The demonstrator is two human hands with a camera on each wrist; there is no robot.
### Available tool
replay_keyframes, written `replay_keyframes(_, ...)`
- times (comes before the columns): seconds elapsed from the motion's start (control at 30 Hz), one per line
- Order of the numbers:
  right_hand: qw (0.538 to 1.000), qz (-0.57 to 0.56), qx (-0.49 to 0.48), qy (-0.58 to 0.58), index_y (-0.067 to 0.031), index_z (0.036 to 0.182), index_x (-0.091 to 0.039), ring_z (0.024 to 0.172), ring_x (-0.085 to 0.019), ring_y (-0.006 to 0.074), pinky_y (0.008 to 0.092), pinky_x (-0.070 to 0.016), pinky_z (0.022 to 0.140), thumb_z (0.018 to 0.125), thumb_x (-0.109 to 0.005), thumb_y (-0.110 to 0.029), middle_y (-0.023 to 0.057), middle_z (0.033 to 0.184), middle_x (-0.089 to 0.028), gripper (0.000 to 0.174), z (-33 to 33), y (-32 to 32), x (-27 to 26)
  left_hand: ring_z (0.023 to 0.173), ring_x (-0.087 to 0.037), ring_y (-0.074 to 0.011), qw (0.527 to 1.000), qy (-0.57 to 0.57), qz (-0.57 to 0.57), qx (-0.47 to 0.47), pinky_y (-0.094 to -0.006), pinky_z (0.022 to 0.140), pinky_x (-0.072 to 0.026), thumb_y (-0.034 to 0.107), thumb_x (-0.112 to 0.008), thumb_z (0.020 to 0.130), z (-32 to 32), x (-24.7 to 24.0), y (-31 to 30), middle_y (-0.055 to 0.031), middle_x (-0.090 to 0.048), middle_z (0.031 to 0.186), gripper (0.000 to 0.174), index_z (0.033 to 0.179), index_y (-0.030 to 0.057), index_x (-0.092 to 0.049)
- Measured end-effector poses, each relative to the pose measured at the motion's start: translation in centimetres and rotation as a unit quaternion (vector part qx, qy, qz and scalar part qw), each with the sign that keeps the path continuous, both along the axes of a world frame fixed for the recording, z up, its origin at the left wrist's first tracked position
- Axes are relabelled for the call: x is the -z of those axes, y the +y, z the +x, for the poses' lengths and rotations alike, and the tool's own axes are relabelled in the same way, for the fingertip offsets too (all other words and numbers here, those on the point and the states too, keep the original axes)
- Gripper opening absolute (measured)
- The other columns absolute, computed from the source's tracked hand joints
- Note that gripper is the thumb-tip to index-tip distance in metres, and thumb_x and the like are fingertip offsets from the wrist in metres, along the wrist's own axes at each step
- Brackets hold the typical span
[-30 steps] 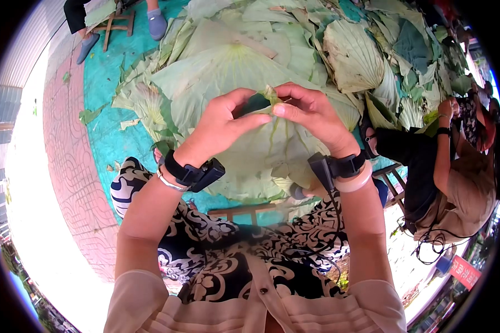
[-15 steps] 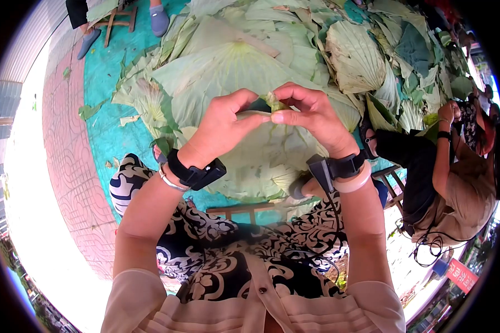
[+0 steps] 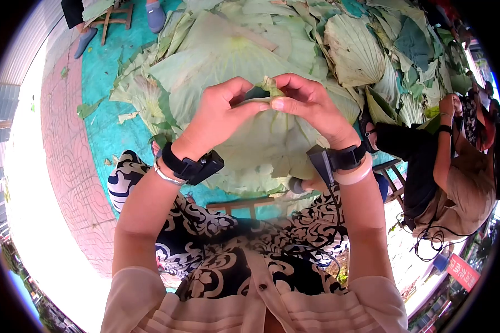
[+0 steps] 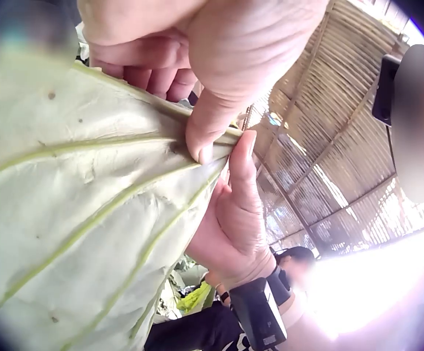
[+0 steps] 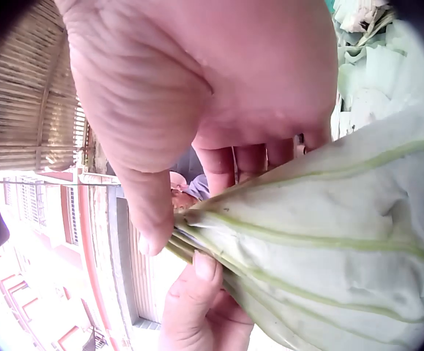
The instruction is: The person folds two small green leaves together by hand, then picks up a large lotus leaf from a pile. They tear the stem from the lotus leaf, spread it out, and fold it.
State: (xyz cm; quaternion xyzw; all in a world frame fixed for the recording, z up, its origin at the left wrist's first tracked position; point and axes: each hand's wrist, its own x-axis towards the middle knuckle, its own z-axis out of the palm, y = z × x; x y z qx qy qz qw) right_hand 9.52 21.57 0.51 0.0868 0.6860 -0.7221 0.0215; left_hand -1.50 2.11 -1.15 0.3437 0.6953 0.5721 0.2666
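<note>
A large pale green lotus leaf [image 3: 250, 150] with raised veins hangs below both hands, its upper edge gathered into a small bunched tip [image 3: 269, 86]. My left hand [image 3: 219, 114] pinches this gathered edge between thumb and fingers. Right beside it, my right hand [image 3: 314, 108] grips the folded tip, its thumb lying over the leaf. Veins of the leaf [image 4: 87, 197] run together toward the two thumbs in the left wrist view. In the right wrist view the leaf [image 5: 329, 227] narrows to a creased point between the hands. The far side of the fold is partly hidden by fingers.
A wide pile of lotus leaves [image 3: 233, 55] covers the teal ground sheet [image 3: 116, 133] ahead. Drier leaves [image 3: 354, 53] lie at the right, where another person [image 3: 461, 166] sits. A wooden stool [image 3: 116, 22] and someone's feet are at the far left. Pink paving [image 3: 66, 166] borders the sheet.
Both hands have risen slightly with the leaf, after the bunched tip dipped a little midway. The right fingers have shifted on the fold; both hands keep their hold.
</note>
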Motion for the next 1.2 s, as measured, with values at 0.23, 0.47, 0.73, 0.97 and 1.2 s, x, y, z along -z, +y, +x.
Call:
replay_keyframes(0.23,0.979,0.169,-0.086,-0.074,-0.0017,0.134,-0.058,0.111,-0.058,0.0159,0.0320,-0.0441,0.100,0.078,-0.085,-0.029,0.0061,0.120,-0.065,0.068,-0.3,2.2,0.6,0.069,-0.048,0.0002,0.997,-0.030,0.008,-0.064,-0.0181,0.061,-0.0369,0.015,-0.076,0.091,-2.5,-1.3,-0.9,0.0079,-0.061,0.079,0.018,0.100,0.0027,-0.066)
replay_keyframes(0.47,0.980,0.187,-0.021,-0.069,-0.0024,0.122,-0.067,0.086,-0.064,0.0151,0.0309,-0.0504,0.082,0.083,-0.079,-0.026,0.0065,0.097,-0.071,0.047,-0.4,1.7,2.2,0.077,-0.052,-0.0011,0.992,0.004,-0.004,-0.124,-0.0186,0.071,-0.0405,0.016,-0.075,0.092,-4.3,-1.1,-2.0,0.0065,-0.064,0.087,0.018,0.101,0.0021,-0.069)
replay_keyframes(0.73,0.972,0.214,-0.032,-0.089,-0.0015,0.105,-0.072,0.072,-0.052,0.0101,0.0282,-0.0463,0.069,0.089,-0.074,-0.029,0.0010,0.078,-0.066,0.032,0.0,3.1,3.0,0.080,-0.052,-0.0019,0.987,-0.049,0.047,-0.147,-0.0185,0.075,-0.0402,0.018,-0.074,0.093,-5.3,-1.2,-2.6,0.0060,-0.064,0.088,0.019,0.102,0.0022,-0.070)
replay_keyframes(0.97,0.957,0.279,-0.004,-0.085,0.0000,0.100,-0.071,0.069,-0.049,0.0103,0.0284,-0.0450,0.067,0.092,-0.071,-0.035,0.0014,0.073,-0.058,0.036,1.3,4.8,1.6,0.084,-0.054,-0.0025,0.961,-0.114,0.098,-0.231,-0.0191,0.079,-0.0409,0.019,-0.075,0.091,-7.8,-0.2,-3.8,0.0056,-0.065,0.091,0.018,0.100,0.0041,-0.071)
replay_keyframes(1.2,0.943,0.305,0.033,-0.127,0.0022,0.099,-0.069,0.070,-0.051,0.0108,0.0284,-0.0464,0.068,0.094,-0.068,-0.033,0.0025,0.074,-0.060,0.035,3.1,7.5,1.2,0.090,-0.059,-0.0074,0.928,-0.172,0.149,-0.294,-0.0218,0.084,-0.0435,0.022,-0.077,0.091,-10.2,1.6,-5.7,0.0016,-0.068,0.099,0.024,0.103,0.0031,-0.070)
